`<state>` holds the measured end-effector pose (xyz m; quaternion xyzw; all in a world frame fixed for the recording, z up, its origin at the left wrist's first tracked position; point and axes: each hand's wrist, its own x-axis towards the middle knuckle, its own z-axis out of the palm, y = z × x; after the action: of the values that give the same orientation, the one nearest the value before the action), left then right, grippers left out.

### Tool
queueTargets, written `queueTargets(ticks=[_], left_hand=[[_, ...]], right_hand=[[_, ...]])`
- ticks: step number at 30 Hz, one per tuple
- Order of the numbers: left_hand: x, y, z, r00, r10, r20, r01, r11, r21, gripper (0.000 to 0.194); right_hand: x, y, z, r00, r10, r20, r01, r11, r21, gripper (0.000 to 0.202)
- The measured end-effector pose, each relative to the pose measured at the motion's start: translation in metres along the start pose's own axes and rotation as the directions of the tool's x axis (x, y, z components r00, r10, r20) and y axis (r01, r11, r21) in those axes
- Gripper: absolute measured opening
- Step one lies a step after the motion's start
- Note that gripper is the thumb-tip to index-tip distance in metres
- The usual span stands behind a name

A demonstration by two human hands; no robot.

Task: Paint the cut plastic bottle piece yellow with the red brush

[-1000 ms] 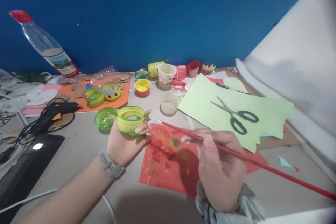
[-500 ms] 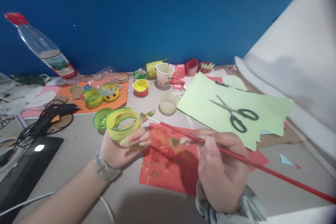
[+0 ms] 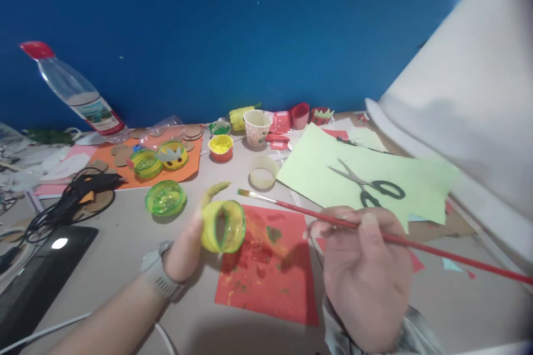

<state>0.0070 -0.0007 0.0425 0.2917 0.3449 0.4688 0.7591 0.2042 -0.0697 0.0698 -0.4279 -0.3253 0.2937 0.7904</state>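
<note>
My left hand (image 3: pixel 194 238), with paint on its index finger, holds a yellow-green painted ring (image 3: pixel 224 226), tilted so its opening faces right. Some of its fingers are hidden behind the ring. My right hand (image 3: pixel 366 266) grips a long red paintbrush (image 3: pixel 308 211) whose bristles point left, a little apart from the ring. Under the ring's right side lies a paint-stained red sheet (image 3: pixel 266 283). A green clear dish (image 3: pixel 165 198) sits left of the ring. Behind them stand a cup of yellow paint (image 3: pixel 220 146) and a pale ring (image 3: pixel 263 172).
Scissors (image 3: pixel 366 180) lie on light green paper (image 3: pixel 316 161) at the right. A patterned paper cup (image 3: pixel 257 127) stands at the back. At the left are a tall bottle (image 3: pixel 89 105), a black glue gun with cable (image 3: pixel 94 179) and a black device (image 3: pixel 45 283).
My left hand has moved right and turned the ring from facing up to facing right, away from the green dish. My right hand and the brush have shifted slightly right.
</note>
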Motion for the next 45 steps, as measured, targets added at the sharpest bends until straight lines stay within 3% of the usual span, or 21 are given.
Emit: queueTargets(ticks=[1, 3, 6, 12, 16, 18, 22, 24, 27, 29, 33, 36, 41, 43, 45], left_hand=[[-0.001, -0.002, -0.002, 0.997, 0.070, 0.022, -0.071, 0.995, 0.063, 0.040], [-0.002, -0.006, -0.006, 0.964, 0.210, 0.164, -0.245, 0.940, 0.236, 0.061], [-0.003, -0.012, -0.016, 0.858, 0.328, 0.394, -0.495, 0.733, 0.468, 0.081], [0.001, -0.015, -0.020, 0.724, 0.372, 0.580, -0.689, 0.389, 0.611, 0.092], [-0.004, -0.018, -0.012, 0.664, 0.412, 0.624, -0.733, 0.191, 0.653, 0.077], [-0.009, -0.022, -0.007, 0.668, 0.444, 0.597, -0.718, 0.177, 0.673, 0.060], [-0.018, -0.029, 0.000, 0.696, 0.510, 0.505, -0.682, 0.251, 0.687, 0.036], [-0.019, -0.030, 0.000, 0.672, 0.537, 0.510, -0.701, 0.240, 0.671, 0.031], [-0.019, -0.031, 0.000, 0.587, 0.562, 0.582, -0.763, 0.143, 0.631, 0.036], [-0.021, -0.032, 0.002, 0.566, 0.579, 0.588, -0.777, 0.134, 0.615, 0.038], [-0.030, -0.038, 0.013, 0.655, 0.631, 0.417, -0.697, 0.291, 0.655, 0.028], [-0.034, -0.042, 0.018, 0.682, 0.650, 0.335, -0.661, 0.351, 0.663, 0.030], [-0.034, -0.044, 0.011, 0.609, 0.676, 0.415, -0.718, 0.248, 0.651, 0.026], [-0.032, -0.040, 0.007, 0.601, 0.677, 0.425, -0.713, 0.213, 0.668, 0.030], [-0.028, -0.033, 0.004, 0.542, 0.660, 0.520, -0.753, 0.107, 0.649, 0.031]], right_hand=[[0.005, -0.004, -0.001, 1.000, 0.013, -0.011, -0.012, 1.000, 0.022, 0.019], [0.013, -0.013, -0.004, 0.999, 0.030, -0.029, -0.030, 1.000, 0.006, 0.023], [0.022, -0.028, -0.009, 0.999, 0.025, -0.040, -0.028, 0.996, -0.083, 0.030], [0.028, -0.045, -0.017, 0.998, -0.029, -0.049, 0.020, 0.986, -0.168, 0.033], [0.031, -0.042, -0.023, 0.998, -0.050, 0.039, 0.054, 0.992, -0.112, 0.032], [0.033, -0.041, -0.025, 0.995, -0.064, 0.081, 0.072, 0.993, -0.091, 0.032], [0.034, -0.040, -0.024, 0.988, -0.039, 0.149, 0.050, 0.996, -0.071, 0.034], [0.034, -0.039, -0.024, 0.985, -0.011, 0.172, 0.022, 0.998, -0.065, 0.034], [0.034, -0.036, -0.024, 0.990, 0.025, 0.141, -0.016, 0.998, -0.067, 0.032], [0.035, -0.034, -0.025, 0.992, 0.012, 0.124, -0.003, 0.997, -0.071, 0.029], [0.037, -0.031, -0.026, 0.986, -0.023, 0.167, 0.038, 0.995, -0.089, 0.029], [0.039, -0.031, -0.025, 0.983, -0.016, 0.183, 0.036, 0.994, -0.105, 0.030], [0.042, -0.032, -0.026, 0.976, 0.000, 0.216, 0.030, 0.990, -0.137, 0.030], [0.042, -0.032, -0.028, 0.974, 0.000, 0.225, 0.031, 0.990, -0.135, 0.029], [0.042, -0.031, -0.030, 0.978, -0.004, 0.211, 0.030, 0.992, -0.120, 0.029]])
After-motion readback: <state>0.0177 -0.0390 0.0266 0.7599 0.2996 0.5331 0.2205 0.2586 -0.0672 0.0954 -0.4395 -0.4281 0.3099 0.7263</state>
